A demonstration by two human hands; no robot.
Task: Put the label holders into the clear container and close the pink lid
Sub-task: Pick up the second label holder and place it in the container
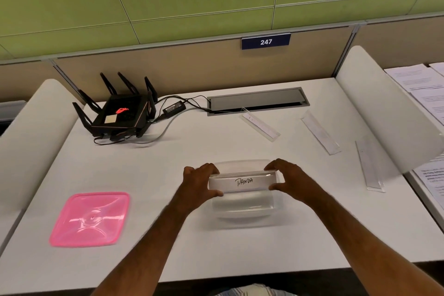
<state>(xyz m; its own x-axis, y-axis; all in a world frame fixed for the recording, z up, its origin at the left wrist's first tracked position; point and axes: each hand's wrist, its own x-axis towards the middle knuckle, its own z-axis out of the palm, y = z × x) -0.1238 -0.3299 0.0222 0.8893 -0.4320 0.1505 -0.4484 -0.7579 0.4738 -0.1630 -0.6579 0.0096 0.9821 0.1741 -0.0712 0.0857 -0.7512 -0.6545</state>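
1. A label holder marked "PANDA" [242,183] is held level over the open clear container [242,209], which is set on the white desk [168,170] near its front edge.
2. The left end of that holder is pinched by the left hand [200,181], with the thumb below and the curled fingers above.
3. The right end is pinched in the same way by the right hand [287,179], thumb on the near side and fingers curled over the far side.
4. Whether the holder touches the container's rim cannot be told.
5. The pink lid [90,218] is seen lying flat on the desk, well to the left of the container and apart from it.
6. Three more label holders are laid on the desk to the right: one [260,125] just in front of the grey cable hatch [258,100], a second [320,136] further right, and a third [370,167] nearest the right edge.
7. A black router [120,110] with raised antennas is placed at the far left of the desk, with its power adapter [174,107] beside it.
8. A blue plate reading "247" [266,41] is fixed on the partition behind.
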